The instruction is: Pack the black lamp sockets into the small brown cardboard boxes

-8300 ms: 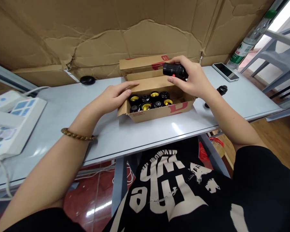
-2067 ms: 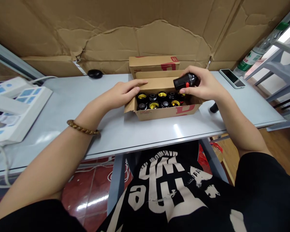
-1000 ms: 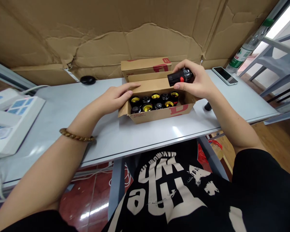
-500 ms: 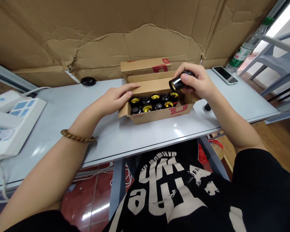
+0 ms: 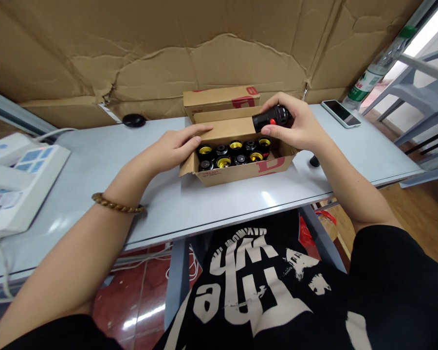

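Note:
My right hand (image 5: 294, 121) grips a black lamp socket (image 5: 268, 120) above the right part of an open cardboard box (image 5: 237, 178). The socket lies nearly level, and a red switch shows on its side. Inside the box stand several more lamp sockets (image 5: 235, 146) in two rows, some with brass threads facing up, others with black ends up. At the box's left end, my left hand (image 5: 180, 146) holds its edge, thumb and index finger reaching over the rim. Part of the box's right end is hidden behind my right hand.
Behind the open box is a second cardboard box (image 5: 219, 98). A phone (image 5: 341, 114) and a plastic bottle (image 5: 365, 80) stand at right. A black round object (image 5: 133, 120) lies at the back left, and a white device (image 5: 32, 180) sits at far left. Cardboard (image 5: 204, 58) lines the back.
My right hand has turned the lamp socket, so its red switch now shows and its brass opening no longer does. My left hand stays on the box.

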Demonstrator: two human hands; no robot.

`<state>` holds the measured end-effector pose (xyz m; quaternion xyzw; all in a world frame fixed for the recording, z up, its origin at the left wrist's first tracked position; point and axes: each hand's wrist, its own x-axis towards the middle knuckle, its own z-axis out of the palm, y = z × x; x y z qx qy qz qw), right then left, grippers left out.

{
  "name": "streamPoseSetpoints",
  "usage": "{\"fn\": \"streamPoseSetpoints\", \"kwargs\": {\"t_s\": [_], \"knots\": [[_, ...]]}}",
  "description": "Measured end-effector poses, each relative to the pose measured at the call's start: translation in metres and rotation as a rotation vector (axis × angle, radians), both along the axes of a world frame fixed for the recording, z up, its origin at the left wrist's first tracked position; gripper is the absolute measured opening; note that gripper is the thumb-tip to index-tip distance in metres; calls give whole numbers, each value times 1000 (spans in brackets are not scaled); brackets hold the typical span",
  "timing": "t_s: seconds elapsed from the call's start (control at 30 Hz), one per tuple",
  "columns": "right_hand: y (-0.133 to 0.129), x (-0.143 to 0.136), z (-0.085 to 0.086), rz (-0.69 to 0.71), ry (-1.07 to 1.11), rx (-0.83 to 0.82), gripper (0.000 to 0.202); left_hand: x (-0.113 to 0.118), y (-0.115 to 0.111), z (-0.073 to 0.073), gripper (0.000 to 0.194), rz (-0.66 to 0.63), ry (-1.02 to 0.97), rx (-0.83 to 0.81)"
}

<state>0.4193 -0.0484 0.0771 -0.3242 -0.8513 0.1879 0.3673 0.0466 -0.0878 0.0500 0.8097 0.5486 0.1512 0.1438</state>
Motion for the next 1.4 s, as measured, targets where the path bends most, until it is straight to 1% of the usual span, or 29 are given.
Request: {"fn": "streamPoseSetpoints", "kwargs": {"t_s": [0.1, 0.2, 0.43, 0.57, 0.67, 0.73, 0.87, 0.97, 1.1, 1.23, 1.4], "knots": [[0, 0, -1, 57, -11, 11, 73, -1, 0, 0, 75, -1, 5, 4], [0, -1, -2, 110, -18, 2, 75, 0, 0, 1, 75, 4, 7, 2], [0, -2, -1, 147, 30, -5, 65, 3, -2, 3, 77, 12, 0, -15], [-2, -3, 1, 107, 12, -5, 71, 2, -2, 2, 76, 8, -8, -15], [0, -3, -2, 125, -19, -14, 75, 1, -2, 2, 75, 11, -9, -9], [1, -2, -4, 130, -30, -12, 69, 1, -2, 2, 74, 11, -8, -10], [3, 0, -6, 94, -72, 7, 55, 1, -2, 2, 74, -5, -4, -17], [3, 0, -7, 98, -87, 23, 54, 2, -2, 3, 75, 0, 5, -13], [2, -1, -7, 150, -53, 23, 56, 4, -2, 3, 76, 3, 9, -12], [3, -1, -9, 189, -43, 39, 50, 5, -3, 4, 77, 5, 10, -10], [3, 0, -7, 191, -68, 50, 45, 6, -4, 6, 76, 6, 12, -19]]}}
